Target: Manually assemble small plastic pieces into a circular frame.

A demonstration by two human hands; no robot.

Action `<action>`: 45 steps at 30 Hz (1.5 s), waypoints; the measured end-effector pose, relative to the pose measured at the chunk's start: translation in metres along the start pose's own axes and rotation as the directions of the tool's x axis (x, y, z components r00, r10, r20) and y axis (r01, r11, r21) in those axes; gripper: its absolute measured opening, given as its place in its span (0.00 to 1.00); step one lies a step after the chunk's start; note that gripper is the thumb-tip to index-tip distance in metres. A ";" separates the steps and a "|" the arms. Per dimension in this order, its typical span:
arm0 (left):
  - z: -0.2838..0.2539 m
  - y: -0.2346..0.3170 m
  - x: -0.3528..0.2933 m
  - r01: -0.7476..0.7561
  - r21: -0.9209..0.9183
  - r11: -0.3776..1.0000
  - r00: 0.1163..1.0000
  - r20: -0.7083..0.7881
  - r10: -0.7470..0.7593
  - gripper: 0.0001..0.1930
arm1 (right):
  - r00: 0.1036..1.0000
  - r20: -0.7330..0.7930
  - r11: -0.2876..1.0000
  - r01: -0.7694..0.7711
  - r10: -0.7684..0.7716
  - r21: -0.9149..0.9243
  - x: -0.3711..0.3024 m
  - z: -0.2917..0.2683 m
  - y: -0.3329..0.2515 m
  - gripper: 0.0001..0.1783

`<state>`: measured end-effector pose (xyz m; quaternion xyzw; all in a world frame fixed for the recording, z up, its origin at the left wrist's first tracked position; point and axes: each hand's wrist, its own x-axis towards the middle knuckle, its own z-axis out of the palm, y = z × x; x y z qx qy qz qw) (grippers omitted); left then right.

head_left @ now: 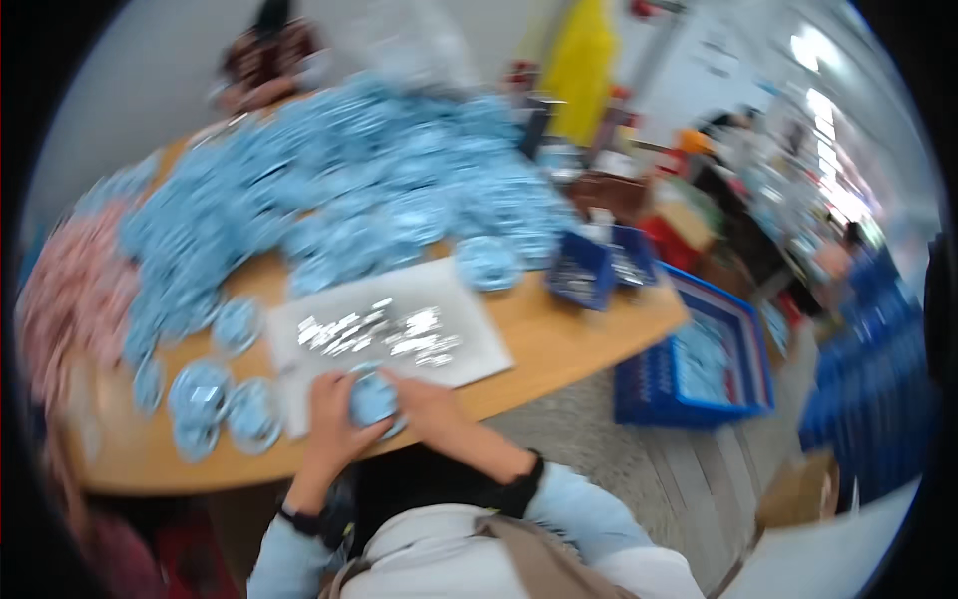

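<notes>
Between my two hands, at the near edge of the table, is a light blue round piece point(374, 397). My left hand point(334, 417) is closed round its left side, and my right hand point(424, 404) grips its right edge. Just beyond them lies a white board point(479, 324) with two loose clusters of small shiny metal pieces point(424, 339). Left of the board are several more round blue pieces point(252, 411). The picture is blurred, so finer details of the held piece cannot be made out.
A large heap of blue pieces point(369, 160) covers the far side of the table point(579, 344), with pink pieces point(85, 290) at left. Small blue bins point(584, 270) stand at the right corner. A blue crate point(649, 389) is beyond it. Another person point(264, 70) sits across.
</notes>
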<state>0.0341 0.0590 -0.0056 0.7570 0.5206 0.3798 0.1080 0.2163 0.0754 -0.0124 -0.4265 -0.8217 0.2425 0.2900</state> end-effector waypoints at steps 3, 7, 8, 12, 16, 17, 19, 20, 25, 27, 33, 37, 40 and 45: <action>0.004 0.002 0.001 -0.037 0.014 0.999 0.999 -0.009 0.037 0.33 | 0.999 0.001 0.982 -0.040 0.041 -0.184 -0.016 -0.020 -0.010 0.28; -0.006 0.005 -0.004 -0.009 0.013 1.000 0.998 -0.057 0.010 0.33 | 0.999 0.047 0.966 -0.003 0.015 -0.260 -0.017 -0.021 -0.028 0.23; -0.006 0.003 -0.007 0.001 0.015 1.000 0.998 -0.057 0.000 0.33 | 0.999 0.054 0.959 0.017 -0.002 -0.284 -0.015 -0.018 -0.030 0.23; -0.003 0.003 -0.006 -0.001 0.031 1.000 0.999 -0.044 0.002 0.33 | 0.999 0.034 0.921 0.038 -0.027 -0.388 -0.012 -0.015 -0.027 0.23; -0.002 0.003 -0.005 0.003 0.027 1.000 0.999 -0.034 -0.002 0.33 | 0.998 0.003 0.875 0.055 -0.061 -0.481 -0.011 -0.007 -0.028 0.23; -0.002 0.002 -0.005 0.005 0.027 1.000 1.000 -0.028 -0.004 0.33 | 0.997 0.009 0.855 0.066 -0.071 -0.514 -0.010 -0.004 -0.030 0.23; -0.003 0.001 -0.007 0.028 0.031 0.999 1.000 -0.015 -0.027 0.33 | 0.996 0.020 0.812 0.083 -0.087 -0.577 -0.009 0.000 -0.034 0.23; -0.004 0.001 -0.008 0.038 0.032 0.999 0.999 -0.007 -0.038 0.32 | 0.997 0.027 0.828 0.080 -0.078 -0.555 -0.008 0.001 -0.035 0.23; -0.007 0.008 0.000 0.008 -0.004 1.000 1.000 -0.031 -0.008 0.33 | 0.982 -0.116 0.982 -0.162 0.150 -0.097 -0.003 -0.023 -0.035 0.21; -0.005 0.020 0.002 -0.008 -0.092 0.996 1.000 -0.004 0.008 0.34 | 0.962 -0.272 1.000 -0.021 0.019 -0.006 0.004 -0.028 -0.029 0.21; -0.022 0.041 -0.014 0.061 -0.158 0.986 0.998 -0.017 -0.064 0.32 | 0.998 -0.046 0.941 -0.030 0.048 0.338 0.031 -0.015 -0.019 0.27; -0.014 0.045 -0.015 0.189 -0.704 0.685 0.970 0.023 -0.243 0.27 | 0.995 -0.088 0.914 -0.003 0.043 0.406 0.012 -0.034 -0.023 0.29; -0.019 0.034 -0.011 0.452 -0.843 0.293 0.852 0.309 -0.423 0.17 | 0.984 -0.155 0.891 -0.004 0.083 0.454 0.006 -0.041 -0.037 0.30; -0.024 0.035 -0.016 0.514 -0.847 0.139 0.809 0.424 -0.407 0.20 | 0.980 -0.179 0.878 0.011 0.085 0.478 0.000 -0.042 -0.043 0.30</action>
